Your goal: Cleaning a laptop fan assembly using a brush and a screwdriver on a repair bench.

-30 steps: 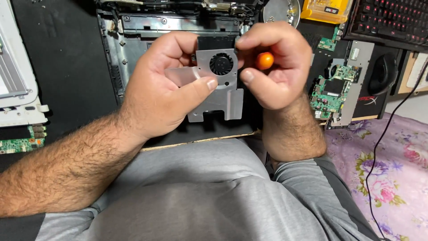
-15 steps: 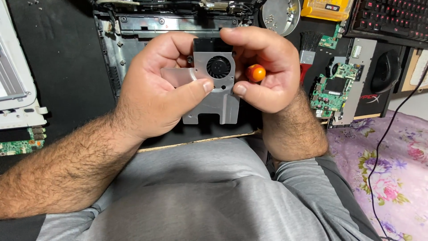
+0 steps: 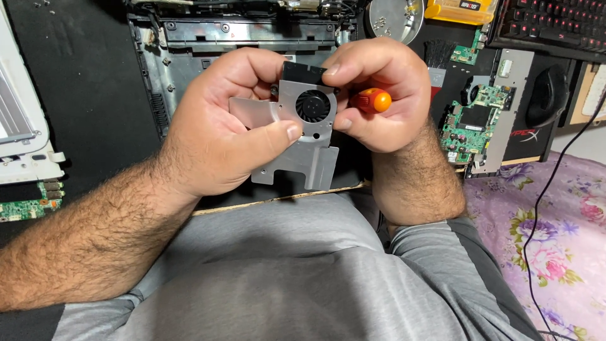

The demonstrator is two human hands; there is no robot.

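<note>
I hold a grey metal cooling-fan assembly (image 3: 297,148) with a round black fan (image 3: 313,105) up over my lap. My left hand (image 3: 221,126) grips its left side, thumb pressed on the flat plate. My right hand (image 3: 379,88) pinches the assembly's top right corner near the black housing (image 3: 303,71) with thumb and forefinger. Tucked in the same right hand is a screwdriver whose orange handle end (image 3: 372,100) sticks out between the fingers. The screwdriver's shaft is hidden.
An opened black laptop chassis (image 3: 208,38) lies on the dark mat behind my hands. A green circuit board (image 3: 473,123) and a silver bracket lie right, with a black mouse (image 3: 548,95), a keyboard (image 3: 555,22) and a yellow box. White panels lie left. A floral cloth (image 3: 555,240) covers the lower right.
Both hands have shifted slightly left with the fan assembly. My right fingers moved up from the fan's side onto its top corner, uncovering the black housing.
</note>
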